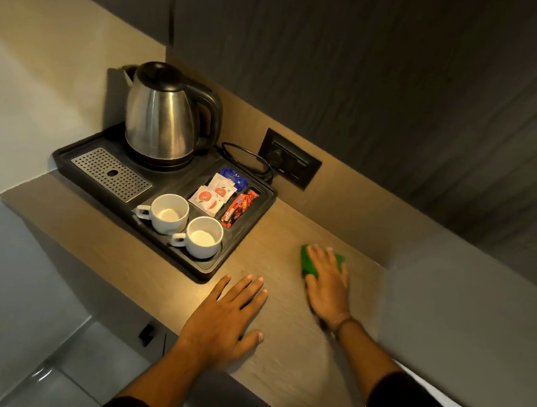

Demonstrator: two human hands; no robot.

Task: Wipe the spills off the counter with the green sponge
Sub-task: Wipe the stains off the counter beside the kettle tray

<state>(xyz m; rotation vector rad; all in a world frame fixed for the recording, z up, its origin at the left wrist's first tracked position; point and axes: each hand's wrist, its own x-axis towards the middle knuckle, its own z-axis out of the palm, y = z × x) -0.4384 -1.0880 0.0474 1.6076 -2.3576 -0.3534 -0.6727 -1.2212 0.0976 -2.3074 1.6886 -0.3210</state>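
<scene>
The green sponge (pixel 308 263) lies on the wooden counter (pixel 282 352) to the right of the tray, and my right hand (pixel 327 281) presses flat on top of it, covering most of it. The hand looks slightly blurred. My left hand (pixel 226 317) rests flat on the counter near its front edge, fingers spread, holding nothing. A faint wet shine shows on the counter just left of my left hand's fingers.
A black tray (pixel 239 249) at the left carries a steel kettle (pixel 162 117), two white cups (pixel 169 213), sachets (pixel 215 195) and a drip grille. A wall socket (pixel 289 162) with a plugged cord sits behind. A grey wall (pixel 465 320) bounds the counter on the right.
</scene>
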